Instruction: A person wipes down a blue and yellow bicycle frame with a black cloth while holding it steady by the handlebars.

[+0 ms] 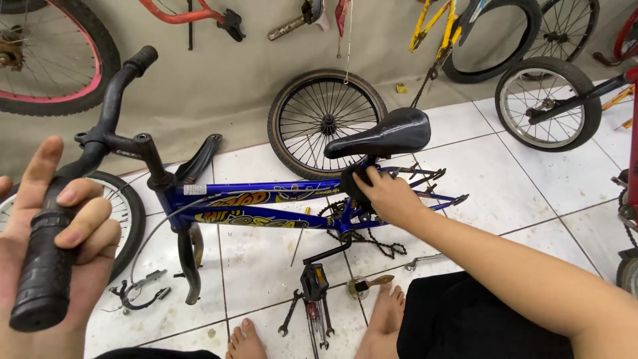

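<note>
View from head cam, looking down at a small blue kids' bike frame [266, 199] standing on a white tiled floor [531, 193], no wheels fitted. Left hand [56, 246], near the floor's left edge, is wrapped around a black ribbed rubber handlebar grip [40, 279]; index finger lifted off, other fingers curled on it. The grip's long axis runs steeply up-right, following the curved black handlebar [116, 93]. Right hand [389, 196] reaches fwd to the frame's rear, just under the glossy black saddle [385, 133], fingers pressed on a dark cloth or pad [352, 183] against the seat tube. Right hand is the nearer one to the crank area. A greasy chain [372, 242] hangs loose below it; black pedal [314, 280] points toward the bare feet. Wrenches [312, 319] and a brake caliper [136, 292] lie on the tiles nearby. A spoked wheel [327, 123] leans on the beige wall behind.
</note>
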